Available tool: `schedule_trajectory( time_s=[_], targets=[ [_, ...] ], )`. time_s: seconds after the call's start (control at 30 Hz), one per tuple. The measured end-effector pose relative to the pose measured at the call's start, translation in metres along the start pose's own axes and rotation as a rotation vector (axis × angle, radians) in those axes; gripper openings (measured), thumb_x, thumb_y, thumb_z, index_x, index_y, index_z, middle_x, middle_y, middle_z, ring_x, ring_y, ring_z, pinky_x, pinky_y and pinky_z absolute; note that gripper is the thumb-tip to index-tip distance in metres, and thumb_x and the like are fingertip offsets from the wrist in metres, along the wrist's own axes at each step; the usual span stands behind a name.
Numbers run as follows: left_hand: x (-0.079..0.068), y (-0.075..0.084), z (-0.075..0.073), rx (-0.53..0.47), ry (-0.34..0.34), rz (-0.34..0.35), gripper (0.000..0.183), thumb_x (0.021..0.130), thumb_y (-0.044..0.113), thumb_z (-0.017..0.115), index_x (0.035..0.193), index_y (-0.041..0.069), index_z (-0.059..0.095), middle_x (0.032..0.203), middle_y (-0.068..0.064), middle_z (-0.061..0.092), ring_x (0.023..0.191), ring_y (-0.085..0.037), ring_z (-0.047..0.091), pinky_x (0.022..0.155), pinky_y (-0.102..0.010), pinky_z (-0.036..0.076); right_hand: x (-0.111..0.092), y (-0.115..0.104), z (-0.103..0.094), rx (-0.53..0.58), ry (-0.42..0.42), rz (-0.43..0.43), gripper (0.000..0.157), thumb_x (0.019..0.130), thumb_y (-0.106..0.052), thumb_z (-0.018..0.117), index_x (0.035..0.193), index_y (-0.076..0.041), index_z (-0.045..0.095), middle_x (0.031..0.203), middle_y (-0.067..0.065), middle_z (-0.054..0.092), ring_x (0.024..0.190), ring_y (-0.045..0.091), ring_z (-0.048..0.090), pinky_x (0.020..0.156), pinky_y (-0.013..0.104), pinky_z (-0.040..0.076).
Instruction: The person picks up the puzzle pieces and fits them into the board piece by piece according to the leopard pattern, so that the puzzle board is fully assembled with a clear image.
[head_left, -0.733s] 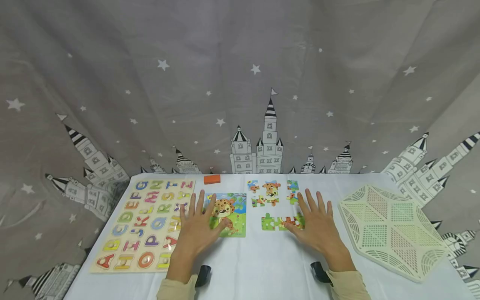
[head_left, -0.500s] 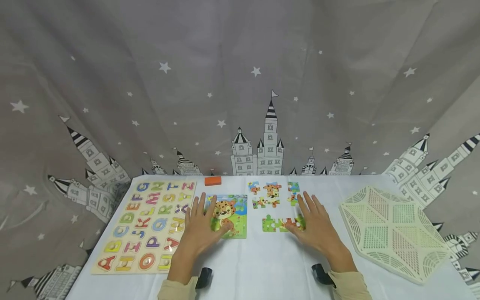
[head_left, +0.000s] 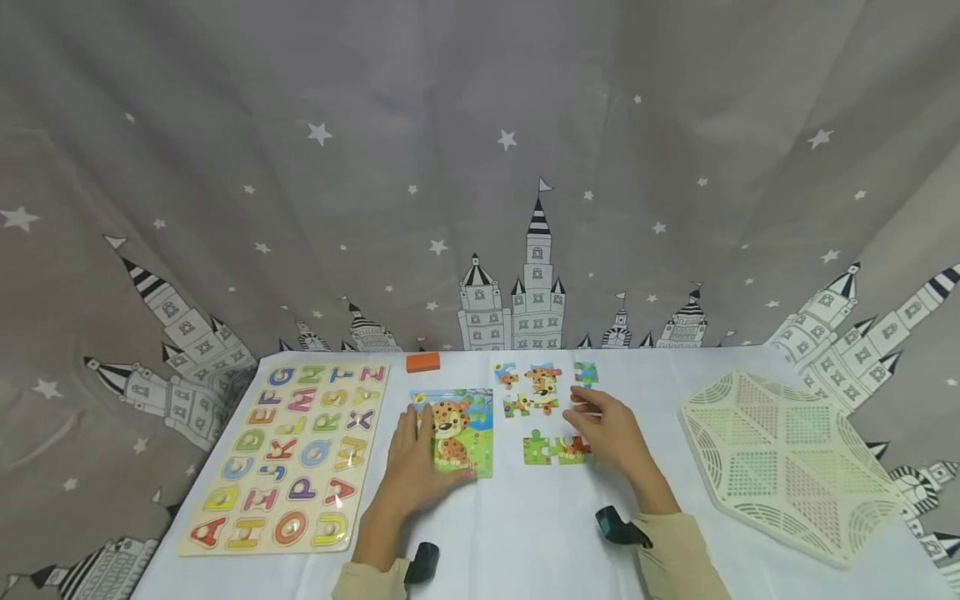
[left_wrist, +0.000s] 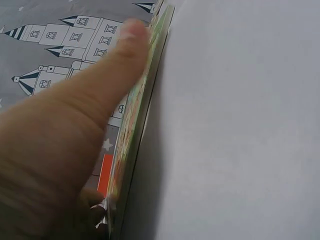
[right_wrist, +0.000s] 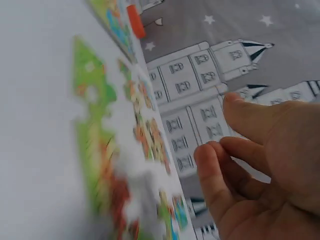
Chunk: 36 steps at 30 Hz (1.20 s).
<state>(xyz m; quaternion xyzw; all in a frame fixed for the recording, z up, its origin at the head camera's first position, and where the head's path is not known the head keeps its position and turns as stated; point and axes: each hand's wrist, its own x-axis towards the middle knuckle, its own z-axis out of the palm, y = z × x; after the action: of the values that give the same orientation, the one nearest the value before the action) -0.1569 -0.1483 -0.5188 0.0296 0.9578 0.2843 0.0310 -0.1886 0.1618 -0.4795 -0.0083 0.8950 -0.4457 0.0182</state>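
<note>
My left hand (head_left: 412,467) is at the left and near side of a square leopard picture puzzle board (head_left: 480,446). Its fingers lie along the left edge and the thumb stretches along the near edge, seen close up in the left wrist view. To the right lie loose jigsaw pieces: a leopard-face cluster (head_left: 543,385), a green-and-orange row (head_left: 538,451) and a blue-green piece (head_left: 587,372). Over the right end of the row hovers my right hand (head_left: 617,437), fingers loosely bent with nothing between them. It hides some pieces.
A wooden alphabet board (head_left: 296,458) lies at the left. On the right is a pale hexagonal pegboard (head_left: 795,467). An orange block (head_left: 423,362) sits near the back edge, before a grey castle-print curtain (head_left: 480,208).
My right hand has moved a little left, its spread fingers now bent. My left hand has drawn its fingers closer together and shifted slightly right and nearer.
</note>
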Motion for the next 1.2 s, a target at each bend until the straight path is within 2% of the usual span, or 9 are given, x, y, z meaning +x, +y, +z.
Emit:
schedule_trajectory(
  time_s=[0.13, 0.27, 0.4, 0.63, 0.73, 0.87, 0.97, 1.13, 1.2],
  targets=[
    [0.001, 0.0, 0.0, 0.01, 0.001, -0.012, 0.138, 0.067, 0.061, 0.088, 0.162, -0.003, 0.012, 0.167, -0.034, 0.003, 0.156, -0.051, 0.005, 0.126, -0.066, 0.015, 0.035, -0.012, 0.013, -0.02, -0.064, 0.013, 0.051, 0.098, -0.027, 0.069, 0.146, -0.012, 0.057, 0.132, 0.009, 0.069, 0.12, 0.029, 0.066, 0.1, 0.048, 0.056],
    [0.0, -0.005, -0.002, -0.028, -0.013, -0.04, 0.141, 0.065, 0.057, 0.091, 0.162, -0.005, 0.009, 0.168, -0.033, 0.001, 0.156, -0.051, 0.004, 0.126, -0.064, 0.017, 0.067, -0.019, 0.028, -0.043, -0.086, 0.037, 0.048, 0.096, -0.026, 0.072, 0.14, -0.01, 0.063, 0.121, 0.008, 0.073, 0.11, 0.025, 0.068, 0.095, 0.044, 0.057],
    [-0.002, -0.009, -0.004, -0.068, 0.001, -0.041, 0.144, 0.063, 0.054, 0.094, 0.161, -0.008, 0.007, 0.168, -0.032, 0.003, 0.157, -0.049, 0.005, 0.127, -0.062, 0.017, 0.089, -0.027, 0.042, -0.048, -0.113, 0.04, 0.049, 0.094, -0.025, 0.075, 0.139, -0.01, 0.064, 0.121, 0.009, 0.071, 0.109, 0.026, 0.065, 0.093, 0.044, 0.056],
    [-0.002, -0.011, -0.004, -0.074, -0.001, -0.042, 0.147, 0.062, 0.058, 0.092, 0.16, -0.008, 0.006, 0.169, -0.029, 0.003, 0.158, -0.045, 0.006, 0.129, -0.056, 0.016, 0.108, -0.039, 0.058, -0.235, -0.182, -0.034, 0.058, 0.092, -0.031, 0.078, 0.142, -0.009, 0.061, 0.14, 0.016, 0.061, 0.134, 0.035, 0.055, 0.111, 0.049, 0.05],
    [-0.001, -0.01, -0.003, -0.072, 0.015, -0.04, 0.146, 0.062, 0.058, 0.092, 0.16, -0.008, 0.007, 0.169, -0.028, 0.005, 0.158, -0.045, 0.008, 0.129, -0.056, 0.018, 0.113, -0.043, 0.06, -0.32, -0.176, -0.05, 0.055, 0.09, -0.033, 0.079, 0.135, -0.004, 0.066, 0.136, 0.018, 0.06, 0.131, 0.036, 0.055, 0.109, 0.047, 0.052],
    [0.0, -0.008, -0.001, -0.069, 0.008, -0.041, 0.146, 0.062, 0.06, 0.091, 0.161, -0.008, 0.007, 0.17, -0.027, 0.006, 0.158, -0.044, 0.008, 0.129, -0.056, 0.019, 0.116, -0.046, 0.058, -0.395, -0.191, -0.017, 0.051, 0.089, -0.034, 0.081, 0.124, 0.001, 0.069, 0.129, 0.018, 0.06, 0.122, 0.035, 0.058, 0.101, 0.044, 0.056],
    [0.0, -0.009, -0.001, -0.066, 0.011, -0.048, 0.146, 0.062, 0.061, 0.091, 0.161, -0.007, 0.008, 0.17, -0.027, 0.007, 0.158, -0.043, 0.009, 0.129, -0.056, 0.019, 0.116, -0.049, 0.056, -0.372, -0.212, 0.013, 0.045, 0.091, -0.033, 0.078, 0.121, -0.002, 0.065, 0.123, 0.016, 0.063, 0.112, 0.031, 0.062, 0.094, 0.042, 0.057],
    [-0.001, -0.011, -0.003, -0.056, 0.023, -0.05, 0.146, 0.061, 0.061, 0.091, 0.161, -0.008, 0.009, 0.17, -0.027, 0.008, 0.158, -0.044, 0.01, 0.128, -0.056, 0.02, 0.111, -0.06, 0.053, -0.16, -0.195, 0.019, 0.026, 0.097, -0.026, 0.07, 0.113, -0.007, 0.064, 0.097, 0.009, 0.074, 0.084, 0.023, 0.069, 0.079, 0.038, 0.056],
    [-0.002, -0.012, -0.004, -0.052, 0.02, -0.058, 0.146, 0.062, 0.061, 0.091, 0.161, -0.007, 0.008, 0.17, -0.027, 0.008, 0.158, -0.043, 0.01, 0.129, -0.056, 0.02, 0.107, -0.067, 0.057, -0.072, -0.215, 0.01, 0.024, 0.097, -0.024, 0.07, 0.113, -0.007, 0.064, 0.09, 0.007, 0.075, 0.078, 0.022, 0.07, 0.075, 0.035, 0.055]
  ],
)
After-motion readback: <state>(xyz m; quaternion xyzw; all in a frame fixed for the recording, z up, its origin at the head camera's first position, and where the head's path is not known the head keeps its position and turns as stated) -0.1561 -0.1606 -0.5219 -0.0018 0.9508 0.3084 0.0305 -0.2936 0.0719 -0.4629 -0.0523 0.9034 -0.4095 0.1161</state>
